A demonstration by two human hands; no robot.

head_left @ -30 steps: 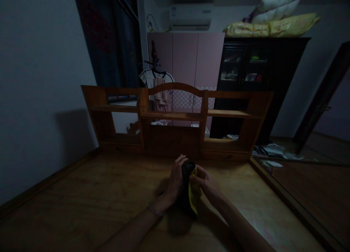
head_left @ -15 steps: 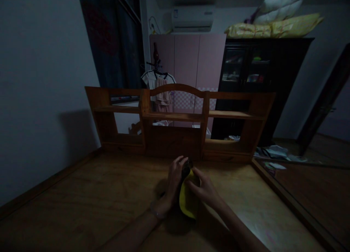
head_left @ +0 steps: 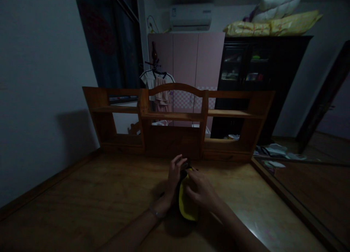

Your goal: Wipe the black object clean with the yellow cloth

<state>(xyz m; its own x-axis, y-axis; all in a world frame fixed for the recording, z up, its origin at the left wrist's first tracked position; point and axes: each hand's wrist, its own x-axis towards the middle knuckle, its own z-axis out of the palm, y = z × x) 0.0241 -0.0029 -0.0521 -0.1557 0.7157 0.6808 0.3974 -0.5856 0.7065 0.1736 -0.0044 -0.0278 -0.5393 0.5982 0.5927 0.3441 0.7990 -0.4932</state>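
Note:
Over the wooden table, both my hands are on a yellow, rounded, sole-shaped thing (head_left: 188, 209) with a dark side; the dim light hides its exact kind. My left hand (head_left: 172, 177), a bracelet on its wrist, supports the dark left side with its fingers bent over the far end. Curled against the yellow face is my right hand (head_left: 203, 189), its fingertips pressed at the upper part near the dark end. The thing is tilted with its wide yellow end towards me. My palms hide much of its dark side.
The wooden tabletop (head_left: 109, 197) lies under my hands, with a wooden shelf unit (head_left: 175, 116) along its far edge. A wall (head_left: 41, 80) borders the left side. A raised wooden rim (head_left: 284, 197) runs down the right. Wardrobes stand beyond.
My right hand has shifted up the yellow face, its fingers now more curled near the dark far end. My left hand stays about where it was.

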